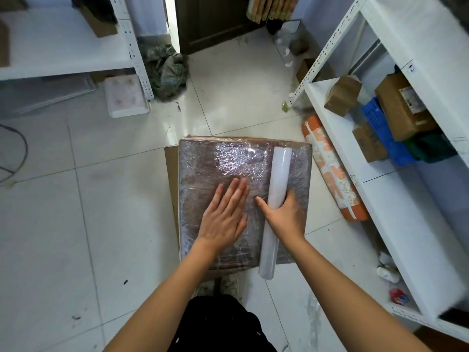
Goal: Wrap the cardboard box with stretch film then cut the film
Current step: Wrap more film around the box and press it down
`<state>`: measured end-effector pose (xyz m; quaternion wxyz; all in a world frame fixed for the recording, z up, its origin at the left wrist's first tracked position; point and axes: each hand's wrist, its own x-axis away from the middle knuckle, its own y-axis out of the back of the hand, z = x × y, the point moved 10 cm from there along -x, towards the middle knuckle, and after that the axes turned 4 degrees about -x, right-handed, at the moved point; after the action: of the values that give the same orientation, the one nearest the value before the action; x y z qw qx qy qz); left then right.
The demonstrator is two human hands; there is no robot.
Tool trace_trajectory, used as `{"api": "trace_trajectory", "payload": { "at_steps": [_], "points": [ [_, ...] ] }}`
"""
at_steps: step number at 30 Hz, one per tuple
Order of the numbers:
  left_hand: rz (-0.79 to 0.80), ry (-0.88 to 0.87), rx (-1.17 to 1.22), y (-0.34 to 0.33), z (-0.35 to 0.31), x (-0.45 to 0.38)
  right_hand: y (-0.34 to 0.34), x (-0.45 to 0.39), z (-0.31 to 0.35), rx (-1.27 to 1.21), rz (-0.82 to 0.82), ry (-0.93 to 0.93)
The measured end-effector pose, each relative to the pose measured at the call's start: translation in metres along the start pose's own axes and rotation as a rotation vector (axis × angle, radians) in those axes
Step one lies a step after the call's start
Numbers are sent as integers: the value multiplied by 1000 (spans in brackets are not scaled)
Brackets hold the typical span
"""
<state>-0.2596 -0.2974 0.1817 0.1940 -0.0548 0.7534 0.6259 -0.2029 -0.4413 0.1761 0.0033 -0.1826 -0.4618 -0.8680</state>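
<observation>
The cardboard box (228, 158) stands on the floor in the middle of the head view, its top covered in shiny, wrinkled stretch film. A white roll of stretch film (278, 179) lies lengthwise along the right part of the top, its near end sticking out past the box's front edge. My left hand (224, 214) lies flat on the film, fingers straight and together, just left of the roll. My right hand (285, 215) grips the roll near its middle, thumb on the left side, fingers curled over the right.
White metal shelving (355, 138) on the right holds small cartons and a blue crate. An orange patterned roll (332, 168) lies on the floor beside the box. Another shelf (76, 47), a white tray and a pile of rags sit at the left back. My shoes are below the box.
</observation>
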Motion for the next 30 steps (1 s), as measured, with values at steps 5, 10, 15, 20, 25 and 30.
{"api": "trace_trajectory", "payload": {
  "at_steps": [5,10,15,20,25,30],
  "points": [
    [52,44,-44,-30,2,14,0,-1,-1,-107,-27,16],
    [78,60,-31,-27,10,3,-10,6,2,-257,93,141],
    [79,42,-46,-28,5,9,-1,5,7,-261,145,231],
    [69,40,-51,-29,-1,14,-8,11,6,91,175,118],
    [37,36,-49,-24,1,18,-21,20,19,325,113,234],
    [49,41,-75,-25,4,18,-15,18,3,-225,324,225]
  ]
}}
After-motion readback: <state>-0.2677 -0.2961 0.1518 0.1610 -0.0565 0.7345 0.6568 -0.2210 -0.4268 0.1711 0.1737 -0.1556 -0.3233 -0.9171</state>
